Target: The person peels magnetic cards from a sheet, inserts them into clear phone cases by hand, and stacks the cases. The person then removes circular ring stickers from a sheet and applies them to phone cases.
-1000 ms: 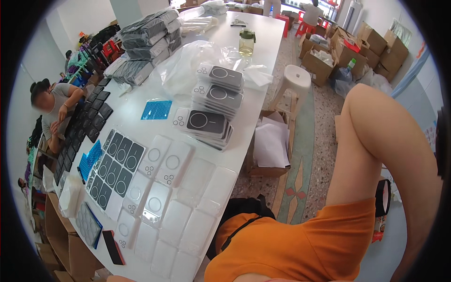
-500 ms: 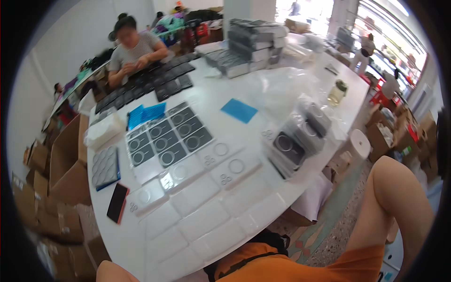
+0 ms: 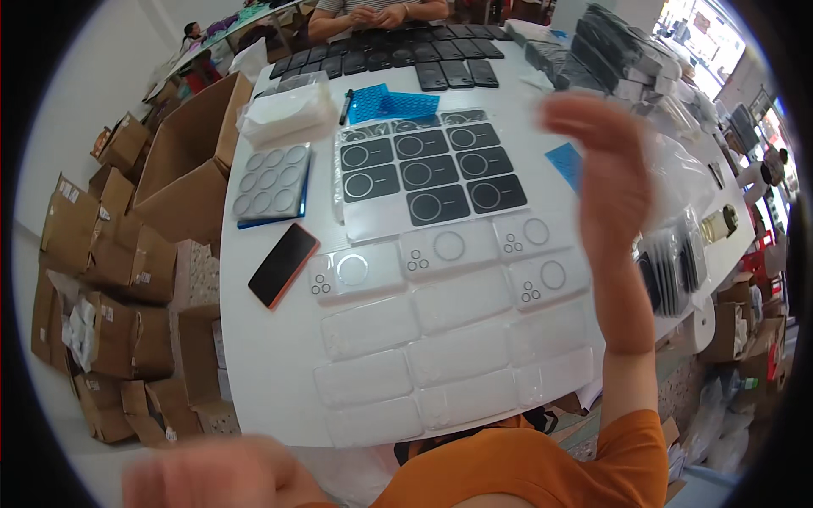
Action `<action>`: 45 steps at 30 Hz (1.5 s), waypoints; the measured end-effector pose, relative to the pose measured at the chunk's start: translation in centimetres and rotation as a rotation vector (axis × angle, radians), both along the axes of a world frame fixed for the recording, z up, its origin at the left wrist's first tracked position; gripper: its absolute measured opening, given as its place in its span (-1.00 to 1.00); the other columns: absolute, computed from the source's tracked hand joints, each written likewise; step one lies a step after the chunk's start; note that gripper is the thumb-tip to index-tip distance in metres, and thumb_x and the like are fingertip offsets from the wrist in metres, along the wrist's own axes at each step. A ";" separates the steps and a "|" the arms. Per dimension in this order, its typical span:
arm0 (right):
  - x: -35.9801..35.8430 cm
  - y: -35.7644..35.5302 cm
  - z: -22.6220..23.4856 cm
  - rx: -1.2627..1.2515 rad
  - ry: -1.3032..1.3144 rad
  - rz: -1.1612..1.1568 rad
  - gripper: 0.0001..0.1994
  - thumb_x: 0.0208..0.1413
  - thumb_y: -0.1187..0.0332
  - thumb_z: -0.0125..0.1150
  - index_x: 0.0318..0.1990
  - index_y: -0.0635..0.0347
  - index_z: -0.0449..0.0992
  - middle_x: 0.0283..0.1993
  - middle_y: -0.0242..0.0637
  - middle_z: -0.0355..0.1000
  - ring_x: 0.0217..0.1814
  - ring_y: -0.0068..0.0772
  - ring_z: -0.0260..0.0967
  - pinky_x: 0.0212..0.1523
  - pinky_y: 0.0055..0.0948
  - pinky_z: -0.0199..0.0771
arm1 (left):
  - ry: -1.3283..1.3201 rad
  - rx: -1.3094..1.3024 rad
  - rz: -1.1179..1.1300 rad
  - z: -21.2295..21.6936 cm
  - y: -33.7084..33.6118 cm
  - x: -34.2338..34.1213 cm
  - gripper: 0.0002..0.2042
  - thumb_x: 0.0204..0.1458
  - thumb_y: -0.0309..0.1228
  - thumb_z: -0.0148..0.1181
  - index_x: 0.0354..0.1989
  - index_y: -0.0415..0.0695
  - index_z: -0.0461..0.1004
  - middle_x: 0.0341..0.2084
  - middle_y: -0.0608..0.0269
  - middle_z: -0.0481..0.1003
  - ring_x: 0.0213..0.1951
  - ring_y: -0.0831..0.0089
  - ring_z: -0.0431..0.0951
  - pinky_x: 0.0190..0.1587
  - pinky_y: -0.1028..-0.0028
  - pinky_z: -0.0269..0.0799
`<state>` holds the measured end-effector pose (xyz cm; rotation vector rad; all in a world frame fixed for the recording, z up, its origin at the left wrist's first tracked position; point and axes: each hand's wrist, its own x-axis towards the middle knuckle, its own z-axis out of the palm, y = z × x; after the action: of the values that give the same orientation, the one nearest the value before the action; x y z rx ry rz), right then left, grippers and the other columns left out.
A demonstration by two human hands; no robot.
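My right hand (image 3: 614,182) is raised over the right side of the table, blurred by motion, its fingers bent toward the left; nothing shows clearly in it. At the lower left, my left hand (image 3: 203,470) is a smear close to the near edge, its fingers not readable. Between them lie rows of clear phone cases (image 3: 457,326). The farther ones, such as this clear case (image 3: 449,247), carry a large ring and small circles. Beyond these is a sheet of dark grey cards (image 3: 428,172) marked with white rings. A blue sheet (image 3: 562,165) is partly hidden behind my right hand.
A phone (image 3: 284,266) and a pad of silvery discs (image 3: 271,180) lie at the left. Stacked cases (image 3: 673,267) stand right. Black phone-shaped pieces (image 3: 373,59) line the far side before another person's hands (image 3: 377,15). Cardboard boxes (image 3: 190,157) stand left; wrapped bundles (image 3: 622,51) lie far right.
Both my hands have come into view, the right one raised over the table. The view has turned and tilted down, so the table sits more squarely in front of me.
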<state>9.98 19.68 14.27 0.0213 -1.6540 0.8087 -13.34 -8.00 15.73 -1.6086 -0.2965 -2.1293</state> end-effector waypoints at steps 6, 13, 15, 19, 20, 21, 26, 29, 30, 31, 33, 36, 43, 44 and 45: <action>-10.3 8.6 -14.7 0.029 -0.999 -0.188 -0.62 0.03 0.36 0.19 0.05 0.15 0.38 0.11 -0.15 0.32 0.16 -0.11 0.25 0.15 -0.28 0.28 | -0.164 -1.481 0.181 -12.1 18.6 -6.8 -0.69 0.06 -0.47 0.12 0.01 -0.20 0.38 -0.14 0.18 0.45 -0.15 0.46 0.47 -0.15 0.47 0.43; -17.8 9.6 -20.7 0.163 -1.153 -0.247 -0.41 -0.03 0.20 0.22 0.18 0.17 0.24 0.23 -0.16 0.20 0.29 -0.11 0.11 0.23 -0.06 0.14 | -0.039 -1.973 0.338 -22.2 26.2 -11.5 -0.71 0.01 -0.39 0.18 -0.12 -0.25 0.43 -0.34 0.11 0.53 -0.39 0.39 0.53 -0.28 0.47 0.43; -18.4 9.7 -21.7 0.138 -1.191 -0.307 -0.36 -0.03 0.12 0.22 0.20 0.16 0.21 0.26 -0.17 0.15 0.34 -0.14 0.03 0.25 0.16 0.01 | -0.070 -1.973 0.321 -22.6 27.2 -11.6 -0.71 -0.03 -0.40 0.22 -0.15 -0.28 0.43 -0.38 0.14 0.51 -0.42 0.43 0.52 -0.31 0.49 0.44; -19.1 9.3 -22.4 0.168 -1.180 -0.379 -0.36 -0.04 0.10 0.23 0.19 0.16 0.22 0.24 -0.17 0.18 0.33 -0.13 0.04 0.24 0.17 0.01 | -0.338 -2.003 0.080 -23.2 27.7 -11.7 -0.71 -0.08 -0.44 0.28 -0.20 -0.31 0.43 -0.44 0.23 0.47 -0.45 0.51 0.49 -0.38 0.54 0.41; -19.3 9.4 -22.4 0.148 -1.170 -0.382 -0.36 -0.04 0.10 0.23 0.19 0.16 0.23 0.23 -0.16 0.19 0.33 -0.13 0.04 0.24 0.20 0.01 | -0.323 -1.953 0.124 -23.4 27.7 -11.7 -0.70 -0.10 -0.45 0.30 -0.21 -0.31 0.43 -0.46 0.26 0.45 -0.46 0.53 0.47 -0.40 0.56 0.40; -19.5 9.4 -22.5 0.129 -1.160 -0.385 -0.37 -0.04 0.10 0.23 0.18 0.16 0.24 0.22 -0.16 0.19 0.33 -0.13 0.04 0.23 0.22 0.00 | -0.326 -1.955 0.121 -23.3 27.5 -11.8 -0.70 -0.10 -0.45 0.30 -0.21 -0.31 0.43 -0.46 0.26 0.45 -0.46 0.53 0.47 -0.40 0.56 0.40; -19.8 8.7 -22.6 0.167 -1.142 -0.437 -0.37 -0.06 0.10 0.25 0.17 0.17 0.25 0.20 -0.15 0.22 0.31 -0.12 0.08 0.21 0.19 0.02 | -0.402 -2.056 -0.089 -22.4 27.5 -12.2 -0.68 -0.12 -0.48 0.31 -0.18 -0.29 0.43 -0.47 0.26 0.47 -0.42 0.54 0.48 -0.39 0.57 0.40; -19.9 8.8 -22.4 0.167 -1.114 -0.409 -0.38 -0.06 0.12 0.25 0.16 0.18 0.26 0.17 -0.15 0.24 0.27 -0.11 0.12 0.20 0.11 0.06 | -0.520 -2.018 -0.193 -22.7 27.4 -12.3 -0.67 -0.13 -0.49 0.32 -0.17 -0.28 0.44 -0.47 0.25 0.49 -0.41 0.55 0.48 -0.37 0.58 0.39; -19.9 8.7 -22.2 0.152 -1.092 -0.371 -0.39 -0.07 0.13 0.26 0.15 0.18 0.28 0.15 -0.15 0.26 0.25 -0.10 0.14 0.20 0.04 0.09 | -0.520 -2.017 -0.192 -22.8 27.3 -12.2 -0.67 -0.13 -0.49 0.32 -0.17 -0.28 0.44 -0.47 0.25 0.49 -0.41 0.55 0.48 -0.37 0.58 0.39; -19.9 8.8 -22.1 0.157 -1.087 -0.376 -0.39 -0.07 0.13 0.26 0.15 0.18 0.28 0.15 -0.15 0.26 0.25 -0.10 0.14 0.20 0.04 0.09 | -0.573 -1.970 -0.206 -22.8 27.3 -12.0 -0.68 -0.12 -0.50 0.30 -0.15 -0.29 0.44 -0.45 0.24 0.50 -0.41 0.55 0.48 -0.35 0.59 0.39; -19.8 8.9 -21.9 0.104 -1.082 -0.324 -0.42 -0.07 0.15 0.26 0.11 0.19 0.31 0.10 -0.16 0.30 0.21 -0.12 0.17 0.19 -0.08 0.13 | -0.620 -1.916 -0.217 -23.3 27.5 -11.9 -0.68 -0.11 -0.52 0.29 -0.14 -0.30 0.44 -0.44 0.24 0.50 -0.41 0.55 0.49 -0.33 0.59 0.40; -19.8 8.8 -20.7 0.084 -1.044 -0.322 -0.52 -0.07 0.17 0.25 0.01 0.19 0.39 0.02 -0.15 0.34 0.14 -0.12 0.22 0.06 -0.17 0.29 | -0.753 -1.866 -0.343 -23.4 27.4 -11.5 -0.68 -0.06 -0.60 0.23 -0.07 -0.33 0.43 -0.41 0.25 0.51 -0.38 0.54 0.50 -0.28 0.59 0.42; -20.0 9.1 -19.2 0.029 -1.024 -0.252 -0.75 -0.11 0.22 0.21 -0.37 0.24 0.50 -0.32 -0.12 0.46 -0.25 -0.06 0.42 -0.25 -0.19 0.43 | -0.752 -1.815 -0.321 -21.8 27.3 -10.4 -0.79 -0.04 -0.59 0.22 -0.20 -0.32 0.51 -0.39 0.23 0.53 -0.38 0.52 0.50 -0.25 0.56 0.44; -20.2 9.1 -19.0 0.029 -1.025 -0.251 -0.75 -0.11 0.22 0.21 -0.37 0.24 0.50 -0.32 -0.12 0.46 -0.25 -0.06 0.42 -0.25 -0.19 0.43 | -0.705 -1.809 -0.292 -21.8 27.4 -10.3 -0.81 -0.04 -0.58 0.22 -0.21 -0.32 0.52 -0.39 0.22 0.54 -0.37 0.51 0.51 -0.24 0.55 0.44; -20.4 9.2 -18.9 0.018 -1.019 -0.260 -0.77 -0.14 0.24 0.22 -0.43 0.24 0.50 -0.40 -0.11 0.46 -0.33 -0.04 0.43 -0.29 -0.17 0.43 | -0.658 -1.803 -0.263 -21.8 27.4 -10.2 -0.82 -0.03 -0.58 0.22 -0.23 -0.31 0.53 -0.38 0.22 0.54 -0.36 0.51 0.52 -0.22 0.55 0.45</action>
<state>-10.38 28.85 -4.59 -0.6795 -2.5372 0.6244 -23.59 19.44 -6.04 -1.3474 -2.9265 -2.4435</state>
